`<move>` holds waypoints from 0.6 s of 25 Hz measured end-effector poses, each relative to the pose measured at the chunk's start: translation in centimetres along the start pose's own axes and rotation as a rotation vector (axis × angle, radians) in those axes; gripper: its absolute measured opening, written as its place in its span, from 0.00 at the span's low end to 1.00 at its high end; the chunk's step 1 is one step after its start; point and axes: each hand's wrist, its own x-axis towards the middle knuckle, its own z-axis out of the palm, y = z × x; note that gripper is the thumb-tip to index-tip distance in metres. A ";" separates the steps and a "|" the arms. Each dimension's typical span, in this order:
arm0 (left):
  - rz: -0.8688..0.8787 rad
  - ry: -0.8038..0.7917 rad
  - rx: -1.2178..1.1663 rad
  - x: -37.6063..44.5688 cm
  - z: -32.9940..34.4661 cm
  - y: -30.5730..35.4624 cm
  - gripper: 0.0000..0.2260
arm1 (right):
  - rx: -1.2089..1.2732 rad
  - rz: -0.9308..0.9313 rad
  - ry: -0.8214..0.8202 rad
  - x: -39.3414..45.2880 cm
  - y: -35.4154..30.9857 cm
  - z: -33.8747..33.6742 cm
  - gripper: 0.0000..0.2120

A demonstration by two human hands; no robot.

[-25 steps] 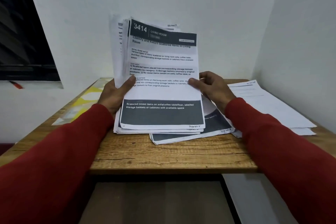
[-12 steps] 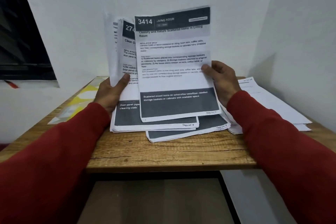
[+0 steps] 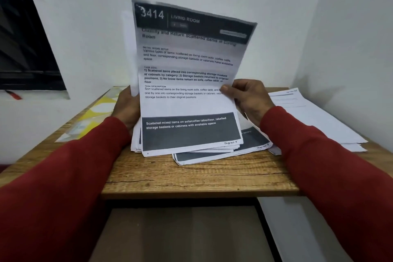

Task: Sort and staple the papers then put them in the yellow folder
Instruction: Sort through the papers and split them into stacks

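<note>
A stack of printed papers point(image 3: 187, 104) stands tilted upright on the wooden table point(image 3: 191, 176), its front sheet headed "3414 Living Room" and marked page 5. My left hand point(image 3: 127, 104) grips the stack's left edge from behind. My right hand point(image 3: 248, 98) pinches the front sheet's right edge with its thumb on the print. More printed sheets point(image 3: 212, 155) lie flat under the stack. The yellow folder point(image 3: 93, 112) lies flat at the table's left, partly hidden by my left arm.
A second pile of white papers point(image 3: 314, 121) lies at the table's right, against the side wall. White walls close in behind and to the right. A dark window point(image 3: 25, 49) is at the left. No stapler is in view.
The "3414" sheet, lifted off to the right half a second ago, is back against the front of the stack and covers the sheet that was showing behind it.
</note>
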 end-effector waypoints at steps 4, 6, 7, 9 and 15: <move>0.021 0.005 -0.021 -0.2 0.2 0.0 0.03 | 0.087 0.014 0.026 0.4 -0.1 -0.2 0.09; 0.023 0.009 -0.015 -0.1 0.1 -0.1 0.05 | 0.102 0.029 0.078 0.5 -0.1 -0.4 0.12; 0.015 0.012 -0.015 0.0 -0.1 -0.1 0.09 | 0.099 0.028 0.108 0.5 -0.1 -0.5 0.11; -0.012 0.011 -0.014 -0.1 -0.1 0.1 0.16 | 0.093 0.014 0.137 0.6 -0.3 -0.8 0.08; -0.035 0.009 -0.048 -0.1 -0.2 -0.1 0.13 | 0.046 0.033 0.321 1.4 -0.2 -2.8 0.04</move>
